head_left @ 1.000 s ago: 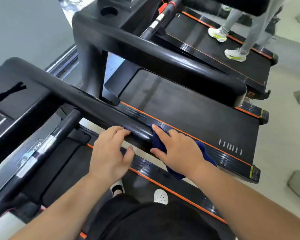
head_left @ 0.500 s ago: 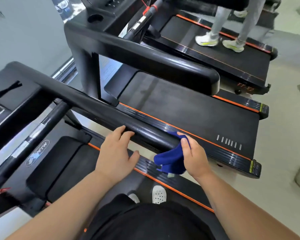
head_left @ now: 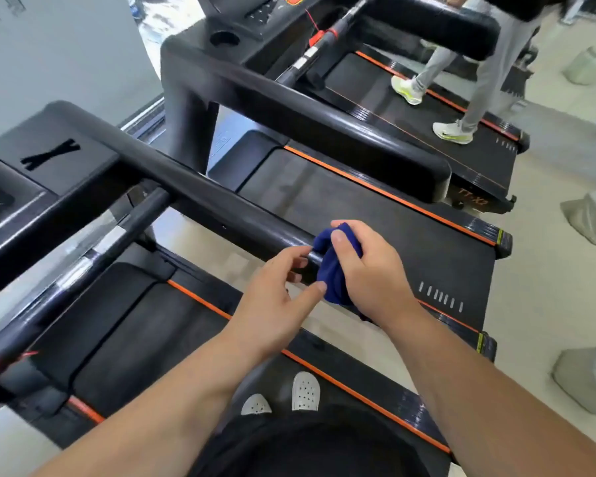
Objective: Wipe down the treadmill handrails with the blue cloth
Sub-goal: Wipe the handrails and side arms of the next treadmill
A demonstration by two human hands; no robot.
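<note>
The right hand (head_left: 372, 270) grips the bunched dark blue cloth (head_left: 336, 273), its thumb on top and its fingers curled round the far side, holding the cloth against the near end of the glossy black rounded handrail (head_left: 221, 208). Just left of it, the left hand (head_left: 276, 294) holds nothing. Its fingers are loosely bent, its fingertips (head_left: 295, 258) lie at the rail's end, and its thumb tip touches the lower edge of the cloth. From the two hands the handrail runs away to the upper left. Below the hands, the toes of two white perforated shoes (head_left: 305, 390) stand on a black treadmill belt edged in orange. Beyond the right hand lies the matt black belt of the neighbouring treadmill (head_left: 358, 215), and past that a second thick black rail (head_left: 324, 132). Farther off in the same direction, another person's grey-trousered legs (head_left: 486, 80) and white-and-yellow trainers stand on a third treadmill. Well to the right of the right hand, grey blocks (head_left: 589, 215) sit on the pale floor
</note>
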